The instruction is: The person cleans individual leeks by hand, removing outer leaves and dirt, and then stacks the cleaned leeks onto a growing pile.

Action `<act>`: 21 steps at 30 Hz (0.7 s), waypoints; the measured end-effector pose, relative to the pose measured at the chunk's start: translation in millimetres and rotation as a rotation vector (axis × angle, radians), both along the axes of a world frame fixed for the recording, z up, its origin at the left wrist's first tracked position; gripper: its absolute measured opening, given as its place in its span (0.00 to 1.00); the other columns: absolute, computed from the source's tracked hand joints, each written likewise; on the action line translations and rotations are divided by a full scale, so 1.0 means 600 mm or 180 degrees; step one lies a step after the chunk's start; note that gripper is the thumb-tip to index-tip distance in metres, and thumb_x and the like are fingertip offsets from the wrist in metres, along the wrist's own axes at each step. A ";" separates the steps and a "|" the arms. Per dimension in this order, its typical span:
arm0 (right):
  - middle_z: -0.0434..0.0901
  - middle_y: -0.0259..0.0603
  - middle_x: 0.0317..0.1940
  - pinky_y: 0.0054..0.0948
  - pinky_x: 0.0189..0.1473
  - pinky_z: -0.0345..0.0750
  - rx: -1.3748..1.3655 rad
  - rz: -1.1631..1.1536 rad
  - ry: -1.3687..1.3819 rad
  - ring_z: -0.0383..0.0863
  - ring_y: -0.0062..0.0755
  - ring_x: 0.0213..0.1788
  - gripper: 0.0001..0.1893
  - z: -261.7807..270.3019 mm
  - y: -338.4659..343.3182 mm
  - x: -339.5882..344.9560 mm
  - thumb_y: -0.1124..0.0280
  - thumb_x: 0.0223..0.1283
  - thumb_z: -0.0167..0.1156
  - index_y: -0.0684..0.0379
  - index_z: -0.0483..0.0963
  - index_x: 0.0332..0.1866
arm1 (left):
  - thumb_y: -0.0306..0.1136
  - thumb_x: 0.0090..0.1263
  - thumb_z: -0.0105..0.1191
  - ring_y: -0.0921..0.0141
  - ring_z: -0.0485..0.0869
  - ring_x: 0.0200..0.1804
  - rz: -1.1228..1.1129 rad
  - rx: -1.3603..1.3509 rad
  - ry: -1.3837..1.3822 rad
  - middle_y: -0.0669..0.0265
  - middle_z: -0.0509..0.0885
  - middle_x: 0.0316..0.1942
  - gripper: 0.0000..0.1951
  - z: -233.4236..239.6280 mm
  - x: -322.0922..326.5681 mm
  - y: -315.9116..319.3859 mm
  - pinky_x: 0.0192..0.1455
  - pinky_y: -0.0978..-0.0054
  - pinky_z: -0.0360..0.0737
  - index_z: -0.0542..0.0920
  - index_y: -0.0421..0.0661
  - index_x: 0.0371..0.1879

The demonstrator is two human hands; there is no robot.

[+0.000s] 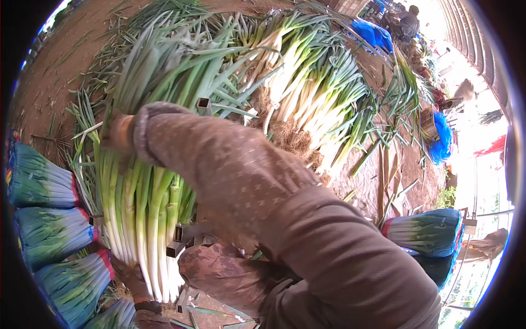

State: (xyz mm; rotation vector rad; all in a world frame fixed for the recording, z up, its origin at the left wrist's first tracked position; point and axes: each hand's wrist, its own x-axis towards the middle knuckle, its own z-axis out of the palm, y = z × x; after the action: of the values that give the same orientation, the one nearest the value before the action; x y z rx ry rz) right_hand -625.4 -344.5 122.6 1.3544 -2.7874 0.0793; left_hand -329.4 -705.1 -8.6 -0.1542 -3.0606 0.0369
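Observation:
A thick bundle of long green onions (156, 201) lies lengthwise before me, white ends toward me and green leaves away. It rests among the square-tube posts of a metal frame (176, 246). My right arm reaches across the picture, and my right hand (118, 133), blurred, is at the bundle where the stalks turn to leaves. The arm and hand cover part of it, so the fingers' grip is unclear. Low on the left, my left hand (130, 276) is against the side of the white ends; its fingers are partly hidden.
Wrapped onion bundles (53, 234) line the left side; another wrapped bundle (423, 230) stands at the right. A large heap of loose onions with roots (312, 103) covers the ground ahead. Blue plastic sheeting (372, 35) and a person (409, 22) are farther back.

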 end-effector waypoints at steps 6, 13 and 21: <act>0.75 0.42 0.61 0.46 0.66 0.67 -0.1303 0.0402 0.0520 0.73 0.42 0.63 0.32 0.068 0.009 0.189 0.44 0.54 0.65 0.50 0.74 0.62 | 0.42 0.70 0.55 0.50 0.55 0.77 0.0604 0.1527 -0.0148 0.49 0.55 0.76 0.42 -0.041 0.057 -0.156 0.78 0.58 0.54 0.49 0.41 0.77; 0.82 0.35 0.32 0.38 0.44 0.80 -0.1590 -0.2561 -0.0135 0.81 0.36 0.36 0.05 -0.178 0.501 0.378 0.68 0.54 0.66 0.51 0.81 0.36 | 0.43 0.72 0.52 0.50 0.55 0.77 0.0677 0.1115 -0.0381 0.47 0.54 0.76 0.40 -0.016 0.019 -0.092 0.78 0.58 0.55 0.48 0.39 0.77; 0.76 0.40 0.56 0.41 0.59 0.72 0.1355 -0.3411 -0.0459 0.69 0.48 0.66 0.23 -0.327 0.802 0.382 0.72 0.52 0.63 0.53 0.75 0.57 | 0.45 0.74 0.48 0.49 0.55 0.77 0.0976 0.1125 -0.0625 0.46 0.52 0.76 0.39 0.011 0.026 -0.067 0.77 0.58 0.57 0.47 0.38 0.77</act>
State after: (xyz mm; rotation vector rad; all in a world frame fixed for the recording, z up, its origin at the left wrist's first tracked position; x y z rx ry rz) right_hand -395.9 136.9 -73.7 -0.2977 -3.3324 -0.4769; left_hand -314.1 -745.1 -2.2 0.3517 -3.1848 -0.5266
